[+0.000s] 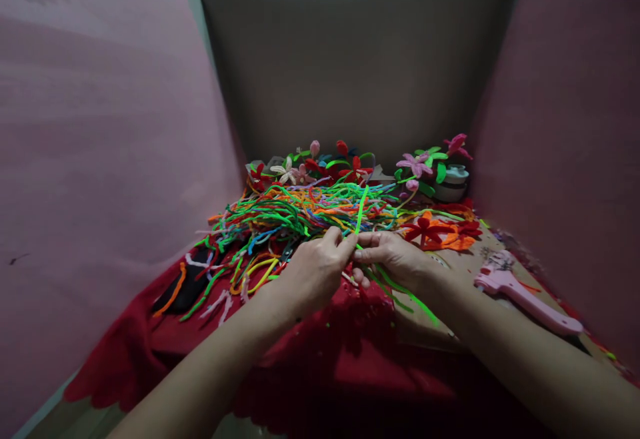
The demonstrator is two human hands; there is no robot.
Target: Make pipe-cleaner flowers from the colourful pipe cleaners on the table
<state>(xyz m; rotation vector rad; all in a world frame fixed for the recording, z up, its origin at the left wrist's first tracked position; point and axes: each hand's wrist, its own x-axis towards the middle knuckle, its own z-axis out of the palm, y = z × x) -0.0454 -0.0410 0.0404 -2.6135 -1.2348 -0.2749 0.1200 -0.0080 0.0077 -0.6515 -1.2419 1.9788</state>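
A bright green pipe cleaner (pixel 361 209) stands up from between my hands, pinched by both near the middle of the view. My left hand (pixel 323 266) has thumb and forefinger closed on it. Close against it, my right hand (pixel 390 252) grips the same pipe cleaner with its fingertips. More green lengths (pixel 413 298) trail below my right hand; whether they join the held one cannot be made out. Just beyond the hands lies a big tangled pile of many-coloured pipe cleaners (pixel 290 212).
A pink glue gun (pixel 525 296) rests on cardboard (pixel 465 272) at the right, near red and orange fuzzy petals (pixel 440 231). Fuzzy flowers (pixel 350 167) and a lidded container (pixel 453 182) stand behind. Yellow-handled scissors (pixel 263 276) lie on the red cloth (pixel 320 372). Pink walls flank both sides.
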